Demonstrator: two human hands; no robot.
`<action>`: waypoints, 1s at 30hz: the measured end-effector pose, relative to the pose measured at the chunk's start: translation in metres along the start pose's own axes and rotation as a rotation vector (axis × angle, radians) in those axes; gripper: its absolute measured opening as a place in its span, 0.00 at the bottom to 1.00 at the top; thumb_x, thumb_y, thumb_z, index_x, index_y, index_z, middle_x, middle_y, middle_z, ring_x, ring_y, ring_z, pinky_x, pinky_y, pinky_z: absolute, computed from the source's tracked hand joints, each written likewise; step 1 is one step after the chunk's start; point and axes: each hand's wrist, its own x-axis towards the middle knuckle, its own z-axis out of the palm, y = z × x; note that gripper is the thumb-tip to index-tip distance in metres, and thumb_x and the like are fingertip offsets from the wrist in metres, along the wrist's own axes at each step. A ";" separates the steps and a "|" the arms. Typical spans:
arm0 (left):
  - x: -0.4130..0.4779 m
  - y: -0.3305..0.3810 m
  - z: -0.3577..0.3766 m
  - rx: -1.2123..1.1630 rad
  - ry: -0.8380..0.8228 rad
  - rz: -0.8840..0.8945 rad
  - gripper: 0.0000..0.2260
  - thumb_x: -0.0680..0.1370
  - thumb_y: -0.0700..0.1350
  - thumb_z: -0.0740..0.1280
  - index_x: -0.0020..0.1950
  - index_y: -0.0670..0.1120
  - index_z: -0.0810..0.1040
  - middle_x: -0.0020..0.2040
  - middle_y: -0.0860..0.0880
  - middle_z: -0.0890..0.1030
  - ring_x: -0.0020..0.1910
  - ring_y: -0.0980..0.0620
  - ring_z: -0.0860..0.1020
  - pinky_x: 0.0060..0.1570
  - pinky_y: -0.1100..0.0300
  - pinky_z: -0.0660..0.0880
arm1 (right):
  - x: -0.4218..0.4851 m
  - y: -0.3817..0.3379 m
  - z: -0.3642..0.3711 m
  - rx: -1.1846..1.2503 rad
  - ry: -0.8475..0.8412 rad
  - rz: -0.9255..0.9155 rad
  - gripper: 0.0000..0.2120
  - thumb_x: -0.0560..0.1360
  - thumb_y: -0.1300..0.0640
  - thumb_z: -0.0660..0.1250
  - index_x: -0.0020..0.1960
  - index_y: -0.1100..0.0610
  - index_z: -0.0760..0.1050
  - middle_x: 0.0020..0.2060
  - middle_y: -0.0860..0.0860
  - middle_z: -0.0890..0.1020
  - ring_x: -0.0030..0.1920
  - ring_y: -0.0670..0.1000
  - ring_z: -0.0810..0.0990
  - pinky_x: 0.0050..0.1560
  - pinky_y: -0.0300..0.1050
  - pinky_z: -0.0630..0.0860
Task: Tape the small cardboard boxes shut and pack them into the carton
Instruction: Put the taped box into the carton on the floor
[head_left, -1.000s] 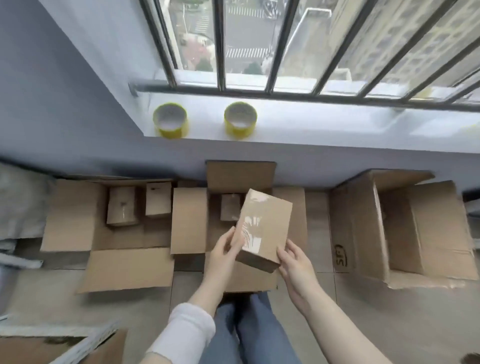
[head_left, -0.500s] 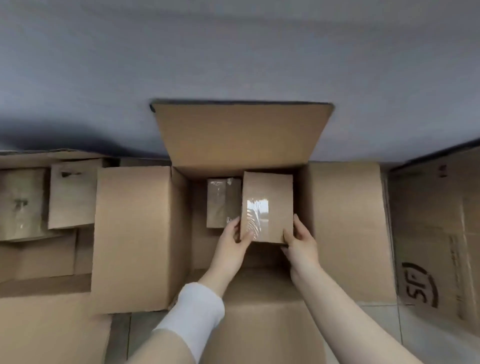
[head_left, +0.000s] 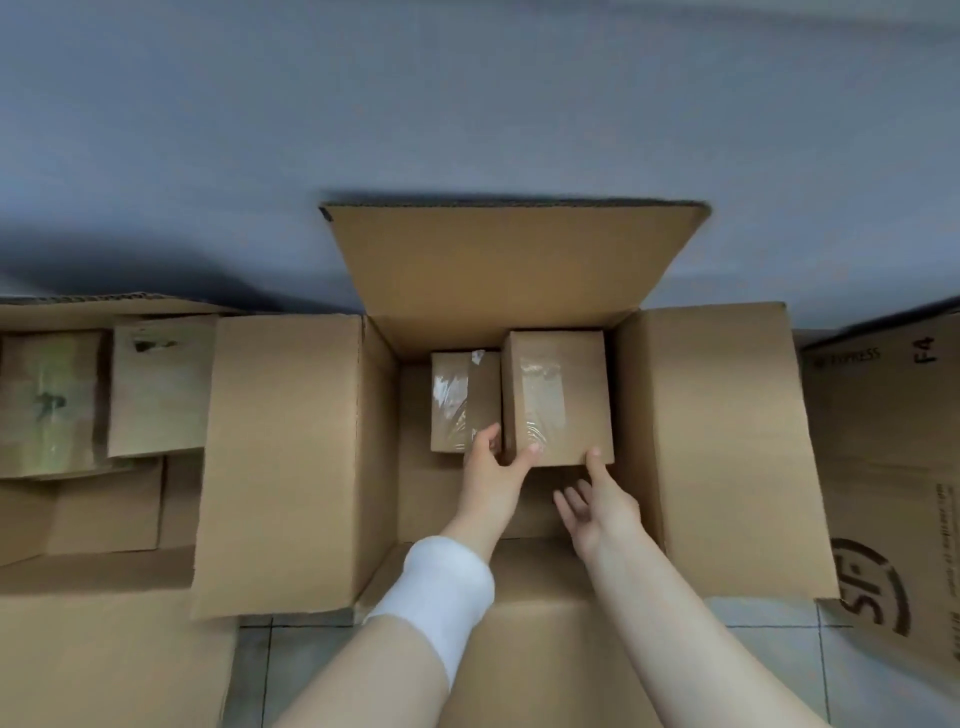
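1. Inside the open carton (head_left: 719, 441), our taped small box (head_left: 558, 395) stood beside a second taped box (head_left: 457, 400).
2. Our left hand (head_left: 493, 470) pinched its near corner.
3. Our right hand (head_left: 600, 506) lay open, one fingertip (head_left: 594, 453) touching it.

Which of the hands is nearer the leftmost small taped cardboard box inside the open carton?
Left. The left hand sits at that taped box's near right corner; the right hand is farther right, by the neighbouring brown cardboard box.
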 end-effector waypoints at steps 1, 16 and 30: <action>-0.008 0.003 -0.002 -0.041 0.027 -0.033 0.24 0.77 0.47 0.66 0.72 0.46 0.64 0.70 0.47 0.68 0.69 0.51 0.67 0.64 0.60 0.64 | -0.008 0.000 -0.004 -0.023 -0.008 0.015 0.26 0.76 0.53 0.66 0.68 0.65 0.65 0.68 0.60 0.70 0.66 0.57 0.72 0.63 0.50 0.73; -0.476 0.124 -0.153 -0.601 0.273 -0.107 0.10 0.82 0.40 0.54 0.59 0.41 0.71 0.51 0.46 0.78 0.42 0.54 0.77 0.42 0.64 0.71 | -0.469 -0.040 -0.107 -0.388 -0.480 -0.023 0.14 0.80 0.56 0.58 0.63 0.61 0.70 0.55 0.54 0.78 0.53 0.54 0.78 0.54 0.44 0.72; -0.741 0.055 -0.178 -1.055 0.683 0.238 0.09 0.82 0.42 0.56 0.46 0.48 0.73 0.43 0.51 0.79 0.39 0.55 0.77 0.40 0.64 0.72 | -0.673 0.077 -0.187 -0.649 -0.831 -0.035 0.08 0.80 0.57 0.59 0.56 0.57 0.73 0.46 0.49 0.80 0.50 0.51 0.78 0.41 0.36 0.72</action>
